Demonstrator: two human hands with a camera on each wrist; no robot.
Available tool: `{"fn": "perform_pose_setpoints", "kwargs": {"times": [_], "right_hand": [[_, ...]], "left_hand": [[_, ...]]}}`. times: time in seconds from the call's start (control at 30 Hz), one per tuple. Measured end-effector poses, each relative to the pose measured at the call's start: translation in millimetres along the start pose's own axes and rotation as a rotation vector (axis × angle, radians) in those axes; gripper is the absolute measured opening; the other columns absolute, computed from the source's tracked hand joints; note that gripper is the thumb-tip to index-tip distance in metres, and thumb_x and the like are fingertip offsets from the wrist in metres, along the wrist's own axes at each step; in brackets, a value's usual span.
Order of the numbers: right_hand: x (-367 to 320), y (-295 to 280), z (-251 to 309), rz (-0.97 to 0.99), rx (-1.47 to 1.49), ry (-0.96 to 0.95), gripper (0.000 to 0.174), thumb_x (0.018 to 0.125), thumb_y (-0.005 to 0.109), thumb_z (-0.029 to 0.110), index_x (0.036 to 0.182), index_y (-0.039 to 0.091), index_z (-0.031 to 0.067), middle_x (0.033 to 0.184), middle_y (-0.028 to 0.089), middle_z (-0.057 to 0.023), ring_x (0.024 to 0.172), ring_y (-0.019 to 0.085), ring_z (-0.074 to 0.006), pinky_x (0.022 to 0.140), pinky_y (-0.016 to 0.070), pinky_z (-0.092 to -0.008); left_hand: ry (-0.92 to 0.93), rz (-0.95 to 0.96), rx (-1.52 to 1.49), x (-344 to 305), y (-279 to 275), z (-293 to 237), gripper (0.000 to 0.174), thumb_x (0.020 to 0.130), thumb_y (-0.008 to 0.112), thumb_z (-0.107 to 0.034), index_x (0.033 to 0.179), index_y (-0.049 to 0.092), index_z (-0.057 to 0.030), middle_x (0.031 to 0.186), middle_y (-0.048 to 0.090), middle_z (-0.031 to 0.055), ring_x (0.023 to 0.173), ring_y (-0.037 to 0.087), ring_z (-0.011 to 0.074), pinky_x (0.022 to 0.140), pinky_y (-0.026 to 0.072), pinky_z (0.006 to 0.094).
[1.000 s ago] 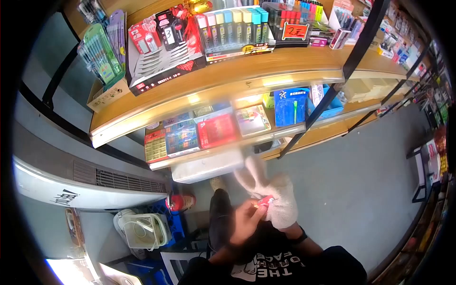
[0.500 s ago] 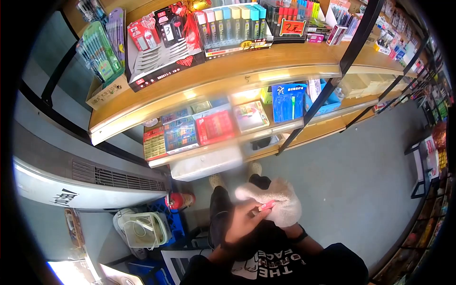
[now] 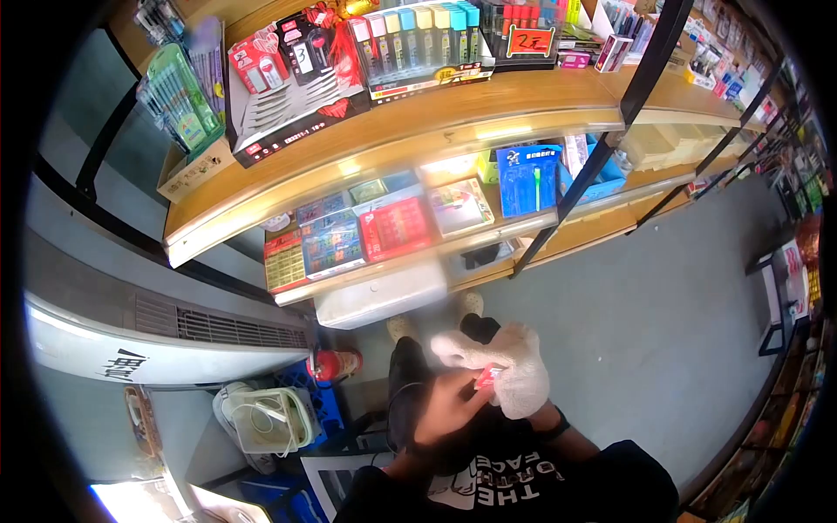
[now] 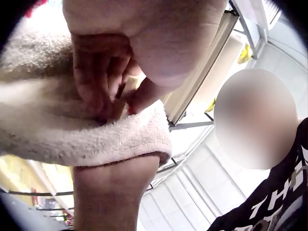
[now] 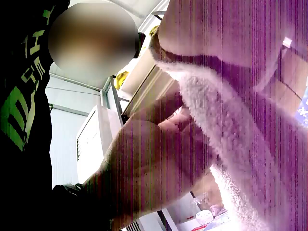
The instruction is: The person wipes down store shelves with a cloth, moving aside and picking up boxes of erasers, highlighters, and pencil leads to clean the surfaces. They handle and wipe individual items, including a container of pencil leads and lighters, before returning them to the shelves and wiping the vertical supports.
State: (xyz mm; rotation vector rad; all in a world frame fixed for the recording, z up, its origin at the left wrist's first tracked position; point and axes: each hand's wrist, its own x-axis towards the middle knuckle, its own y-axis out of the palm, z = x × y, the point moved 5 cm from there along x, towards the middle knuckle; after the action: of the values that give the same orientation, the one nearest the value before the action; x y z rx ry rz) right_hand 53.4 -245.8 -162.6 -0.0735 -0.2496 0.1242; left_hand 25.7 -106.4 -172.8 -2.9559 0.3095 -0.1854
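Observation:
A fluffy pale cream-pink mitt covers my right hand, and my right wrist comes out of its brown-edged opening. My left hand pinches a small red piece with white marks between thumb and fingers, against the front of the mitt. The left wrist view shows the left hand's curled fingers close over the cloth, with a thin yellowish edge between them. The right hand's fingers are hidden inside the mitt. In the right wrist view my left hand reaches to the fluffy cloth.
Ahead stands a wooden shelf with pencil boxes, a cutter display and a price sign. A white box sits beneath it. To the left are a white appliance, a red fire extinguisher and a bin.
The mitt's long floppy ends, raised toward the shelf a second ago, now lie folded to the left. The red piece has turned more upright; the left hand keeps its pinch on it.

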Motion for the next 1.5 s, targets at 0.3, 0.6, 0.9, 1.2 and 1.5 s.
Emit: {"fn": "perform_pose_setpoints", "kwargs": {"times": [0.3, 0.6, 0.9, 1.2, 1.5], "right_hand": [[2.3, -0.3, 13.9, 0.086, -0.383, -0.183, 0.034, 0.075, 0.076, 0.019, 0.107, 0.067, 0.0125, 0.099, 0.064, -0.0105, 0.102, 0.057, -0.0308, 0.091, 0.0430, -0.0409], [-30.1, -11.9, -33.1, -0.041, 0.072, 0.050, 0.044, 0.085, 0.071, 0.012, 0.123, 0.054, -0.0031, 0.103, 0.067, -0.0114, 0.089, 0.067, -0.0182, 0.080, 0.0555, -0.0295], [29.1, -9.5, 47.5, 0.136, -0.348, -0.310, 0.031, 0.075, 0.070, 0.017, 0.105, 0.068, 0.0077, 0.087, 0.064, -0.0102, 0.075, 0.057, -0.0293, 0.070, 0.0436, -0.0397], [2.4, -10.8, 8.5, -0.063, -0.154, -0.162, 0.033, 0.079, 0.074, 0.012, 0.110, 0.065, 0.0069, 0.101, 0.064, -0.0092, 0.088, 0.061, -0.0258, 0.085, 0.0456, -0.0371], [-20.7, -17.8, -54.2, -0.125, 0.189, 0.247, 0.054, 0.076, 0.073, 0.000, 0.127, 0.053, 0.0013, 0.110, 0.062, -0.0092, 0.102, 0.060, -0.0186, 0.092, 0.0466, -0.0311]], "left_hand": [[0.074, -0.072, 0.038, -7.4, -1.4, -0.1, 0.019, 0.083, 0.074, -0.009, 0.100, 0.070, -0.0015, 0.083, 0.068, 0.0141, 0.070, 0.066, 0.0256, 0.064, 0.0505, 0.0327], [0.241, 0.036, 0.151, 9.5, 3.3, -14.3, 0.029, 0.079, 0.076, -0.006, 0.107, 0.069, 0.0006, 0.077, 0.067, 0.0142, 0.061, 0.063, 0.0227, 0.060, 0.0500, 0.0312], [0.102, -0.034, 0.051, 11.3, 9.0, -16.8, 0.026, 0.084, 0.073, -0.004, 0.110, 0.068, 0.0005, 0.086, 0.072, 0.0147, 0.067, 0.068, 0.0162, 0.062, 0.0524, 0.0262], [0.031, -0.053, 0.008, 3.9, 2.6, -5.5, 0.020, 0.088, 0.069, 0.000, 0.108, 0.066, 0.0043, 0.093, 0.074, 0.0111, 0.078, 0.068, 0.0120, 0.072, 0.0547, 0.0259], [0.015, -0.033, -0.098, 10.3, 9.0, -8.8, 0.017, 0.088, 0.070, -0.002, 0.104, 0.067, 0.0027, 0.090, 0.072, 0.0116, 0.079, 0.068, 0.0134, 0.071, 0.0525, 0.0255]]}}
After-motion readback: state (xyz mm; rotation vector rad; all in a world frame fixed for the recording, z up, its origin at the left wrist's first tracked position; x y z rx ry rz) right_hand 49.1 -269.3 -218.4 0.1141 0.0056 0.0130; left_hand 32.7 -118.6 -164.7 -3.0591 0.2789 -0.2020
